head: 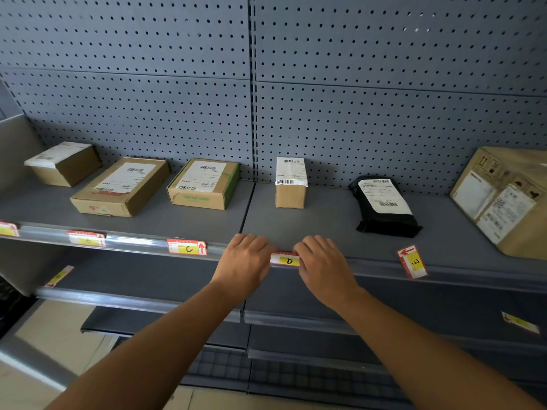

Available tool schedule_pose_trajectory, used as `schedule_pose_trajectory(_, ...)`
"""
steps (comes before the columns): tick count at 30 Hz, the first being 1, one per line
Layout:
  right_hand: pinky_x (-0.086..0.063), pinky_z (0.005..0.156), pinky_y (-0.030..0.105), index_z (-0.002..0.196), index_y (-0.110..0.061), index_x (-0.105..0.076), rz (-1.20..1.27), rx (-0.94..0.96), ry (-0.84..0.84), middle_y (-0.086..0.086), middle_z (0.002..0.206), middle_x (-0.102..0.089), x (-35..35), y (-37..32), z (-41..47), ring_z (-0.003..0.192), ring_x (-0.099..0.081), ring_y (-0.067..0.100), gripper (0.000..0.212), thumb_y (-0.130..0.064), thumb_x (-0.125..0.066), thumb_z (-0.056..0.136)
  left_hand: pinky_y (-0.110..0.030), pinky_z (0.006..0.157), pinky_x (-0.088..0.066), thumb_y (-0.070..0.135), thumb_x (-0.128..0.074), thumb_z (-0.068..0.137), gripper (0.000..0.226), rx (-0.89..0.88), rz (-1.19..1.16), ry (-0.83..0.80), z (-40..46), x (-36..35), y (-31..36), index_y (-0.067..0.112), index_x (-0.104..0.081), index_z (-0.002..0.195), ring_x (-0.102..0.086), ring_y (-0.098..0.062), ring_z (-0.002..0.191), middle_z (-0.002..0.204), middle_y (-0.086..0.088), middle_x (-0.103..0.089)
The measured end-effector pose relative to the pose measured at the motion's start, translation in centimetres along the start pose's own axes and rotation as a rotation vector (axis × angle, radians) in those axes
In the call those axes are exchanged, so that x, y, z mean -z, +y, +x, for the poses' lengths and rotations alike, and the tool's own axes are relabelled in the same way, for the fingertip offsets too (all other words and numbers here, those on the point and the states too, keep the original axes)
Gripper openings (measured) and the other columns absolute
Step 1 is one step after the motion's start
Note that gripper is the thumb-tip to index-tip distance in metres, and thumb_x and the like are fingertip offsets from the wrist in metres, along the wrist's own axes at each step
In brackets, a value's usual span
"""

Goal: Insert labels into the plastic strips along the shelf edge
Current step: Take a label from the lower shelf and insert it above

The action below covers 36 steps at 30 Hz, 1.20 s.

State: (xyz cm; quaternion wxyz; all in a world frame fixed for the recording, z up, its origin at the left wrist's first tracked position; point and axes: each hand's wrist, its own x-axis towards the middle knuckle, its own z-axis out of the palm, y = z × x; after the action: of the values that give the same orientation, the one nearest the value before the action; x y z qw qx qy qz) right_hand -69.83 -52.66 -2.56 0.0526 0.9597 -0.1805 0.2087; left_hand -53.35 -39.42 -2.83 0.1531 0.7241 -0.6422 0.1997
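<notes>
A red, white and yellow label marked D (287, 259) sits at the plastic strip (461, 273) on the front edge of the grey shelf. My left hand (244, 263) grips its left end and my right hand (321, 264) grips its right end, fingers curled over the shelf edge. To the left, the label marked C (187, 247) sits flat in the strip (133, 241). Two more labels (86, 238) (8, 229) sit further left. A label marked E (412, 261) lies turned sideways over the shelf edge to the right.
Several cardboard parcels (121, 186) (204, 183) (290, 182) and a black bag parcel (384, 205) stand on the shelf. A big box (506, 199) is at far right. Lower shelves carry loose labels (59, 276) (519, 322). Pegboard (266, 84) backs the shelf.
</notes>
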Motion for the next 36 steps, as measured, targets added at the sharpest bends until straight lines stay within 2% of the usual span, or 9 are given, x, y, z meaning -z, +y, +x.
schedule_pose_trajectory(14,-0.047,0.073,0.034,0.095,-0.017,-0.056,-0.016,0.022,0.002,0.002,0.092,-0.056,0.0,-0.5,-0.2,0.081,-0.05,0.02,0.02,-0.014,-0.07,0.081,-0.036,0.089,-0.047,0.025,-0.06,0.091,0.018,0.014,0.056,-0.072,-0.1,0.3,0.5,0.022,-0.064,0.109,-0.059,-0.02,0.088,0.099,0.001,-0.063)
schedule_pose_trajectory(17,-0.047,0.073,0.035,0.095,-0.017,-0.056,-0.018,0.007,-0.01,0.002,0.092,-0.056,0.1,-0.5,-0.2,0.081,-0.05,0.02,0.019,-0.015,-0.068,0.081,-0.036,0.087,-0.046,0.026,-0.056,0.091,0.016,0.019,0.047,-0.042,0.0,0.5,0.4,0.023,-0.064,0.104,-0.058,-0.02,0.087,0.097,0.001,-0.062)
schedule_pose_trajectory(20,-0.045,0.073,0.038,0.092,-0.016,-0.055,-0.003,-0.012,0.01,0.003,0.09,-0.054,1.3,-0.1,-0.4,0.08,-0.049,0.023,0.014,-0.014,-0.062,0.079,-0.04,0.079,-0.045,0.027,-0.052,0.087,0.017,0.012,0.006,0.056,1.1,0.6,0.4,0.021,-0.067,0.093,-0.06,-0.026,0.082,0.091,-0.001,-0.063)
schedule_pose_trajectory(23,-0.044,0.076,0.038,0.098,-0.013,-0.058,-0.019,-0.019,0.015,0.005,0.095,-0.056,3.3,3.4,-0.5,0.085,-0.05,0.024,0.014,-0.015,-0.055,0.084,-0.041,0.076,-0.045,0.027,-0.051,0.084,0.023,-0.017,-0.045,0.18,3.6,0.4,1.5,0.02,-0.071,0.092,-0.063,-0.028,0.081,0.091,0.0,-0.066)
schedule_pose_trajectory(26,-0.042,0.086,0.036,0.109,-0.014,-0.059,-0.047,-0.006,-0.043,0.003,0.105,-0.057,5.7,8.4,-2.0,0.094,-0.051,0.023,0.021,-0.021,-0.056,0.09,-0.039,0.077,-0.043,0.024,-0.055,0.084,0.019,0.007,-0.112,0.207,5.5,-0.5,4.0,0.021,-0.071,0.093,-0.063,-0.026,0.081,0.091,0.002,-0.067)
schedule_pose_trajectory(29,-0.041,0.092,0.033,0.119,-0.019,-0.059,-0.038,0.003,-0.085,-0.002,0.112,-0.055,7.5,12.6,-4.2,0.101,-0.05,0.018,0.028,-0.032,-0.056,0.094,-0.039,0.074,-0.044,0.025,-0.05,0.087,0.02,0.015,-0.181,0.193,5.8,-2.4,7.3,0.02,-0.069,0.088,-0.062,-0.025,0.079,0.086,0.001,-0.065)
schedule_pose_trajectory(33,-0.042,0.095,0.032,0.125,-0.023,-0.058,-0.011,0.016,-0.139,-0.006,0.117,-0.056,8.5,16.8,-6.4,0.105,-0.051,0.015,0.038,-0.045,-0.058,0.094,-0.037,0.073,-0.045,0.027,-0.048,0.087,0.021,-0.027,-0.154,0.129,7.5,-3.4,11.0,0.021,-0.068,0.086,-0.059,-0.022,0.076,0.083,0.002,-0.063)
schedule_pose_trajectory(36,-0.042,0.094,0.032,0.122,-0.024,-0.059,0.072,0.027,-0.149,-0.006,0.115,-0.058,8.9,19.3,-7.8,0.104,-0.051,0.014,0.033,-0.039,-0.061,0.094,-0.037,0.076,-0.047,0.028,-0.046,0.089,0.025,0.011,-0.134,0.094,9.4,-3.6,14.1,0.021,-0.07,0.089,-0.062,-0.02,0.079,0.086,0.003,-0.066)
